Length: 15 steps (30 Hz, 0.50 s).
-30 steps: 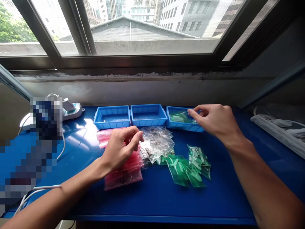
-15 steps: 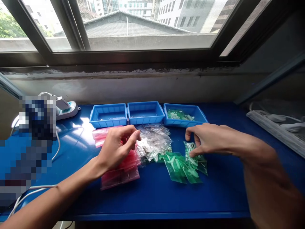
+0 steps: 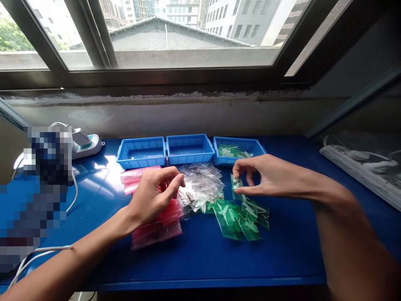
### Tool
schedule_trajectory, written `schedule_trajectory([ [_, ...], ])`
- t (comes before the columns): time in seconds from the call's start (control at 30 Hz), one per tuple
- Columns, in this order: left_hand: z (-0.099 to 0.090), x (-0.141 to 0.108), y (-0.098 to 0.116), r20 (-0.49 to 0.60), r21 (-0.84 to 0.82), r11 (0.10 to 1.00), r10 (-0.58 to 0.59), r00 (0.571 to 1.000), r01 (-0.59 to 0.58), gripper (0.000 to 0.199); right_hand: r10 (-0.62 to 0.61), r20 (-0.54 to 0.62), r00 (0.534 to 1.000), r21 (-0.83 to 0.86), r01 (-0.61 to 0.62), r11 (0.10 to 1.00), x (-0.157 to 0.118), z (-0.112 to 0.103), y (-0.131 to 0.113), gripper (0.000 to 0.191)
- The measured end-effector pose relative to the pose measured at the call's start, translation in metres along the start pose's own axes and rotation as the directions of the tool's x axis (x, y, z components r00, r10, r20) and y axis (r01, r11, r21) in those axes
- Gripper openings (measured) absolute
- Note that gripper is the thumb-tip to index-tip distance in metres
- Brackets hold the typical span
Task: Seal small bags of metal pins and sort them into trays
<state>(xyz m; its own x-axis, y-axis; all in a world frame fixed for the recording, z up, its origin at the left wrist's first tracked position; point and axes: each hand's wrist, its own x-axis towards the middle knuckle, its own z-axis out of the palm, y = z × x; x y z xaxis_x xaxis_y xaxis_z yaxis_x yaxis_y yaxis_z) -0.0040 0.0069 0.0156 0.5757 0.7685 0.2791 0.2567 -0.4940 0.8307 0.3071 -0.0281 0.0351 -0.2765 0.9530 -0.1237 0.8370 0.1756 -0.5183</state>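
Right hand (image 3: 269,175) pinched on a green zip bag (image 3: 237,187), blue tray (image 3: 227,160) at 12 o'clock; left hand (image 3: 153,196) curled over pink zip bags (image 3: 156,237), grip unclear.

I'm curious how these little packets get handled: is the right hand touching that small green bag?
Touching: the head view shows the right hand pinching the small green plastic bag between thumb and fingertips, above the other green bags.

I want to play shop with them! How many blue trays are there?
3. They stand in a row by the window: the left tray, the middle tray, and the right tray, which has green bags in it.
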Motion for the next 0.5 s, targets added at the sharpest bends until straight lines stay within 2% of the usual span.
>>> schedule_trajectory([
  [0.2,0.002,-0.001,0.0,0.025,0.055,0.998,0.014,1.0,-0.015,0.032,-0.031,-0.258,0.966,0.221,0.09,0.971,0.006,0.007,-0.025,0.038],
  [0.37,0.005,-0.004,0.003,0.103,0.149,0.985,0.07,0.992,-0.085,0.017,-0.033,-0.352,0.935,0.41,0.186,0.893,0.016,0.041,-0.061,0.036],
  [0.5,0.007,-0.005,0.004,0.056,0.161,0.982,0.089,0.994,-0.097,0.017,0.004,-0.428,0.904,0.542,0.253,0.802,0.02,0.064,-0.076,0.037],
])
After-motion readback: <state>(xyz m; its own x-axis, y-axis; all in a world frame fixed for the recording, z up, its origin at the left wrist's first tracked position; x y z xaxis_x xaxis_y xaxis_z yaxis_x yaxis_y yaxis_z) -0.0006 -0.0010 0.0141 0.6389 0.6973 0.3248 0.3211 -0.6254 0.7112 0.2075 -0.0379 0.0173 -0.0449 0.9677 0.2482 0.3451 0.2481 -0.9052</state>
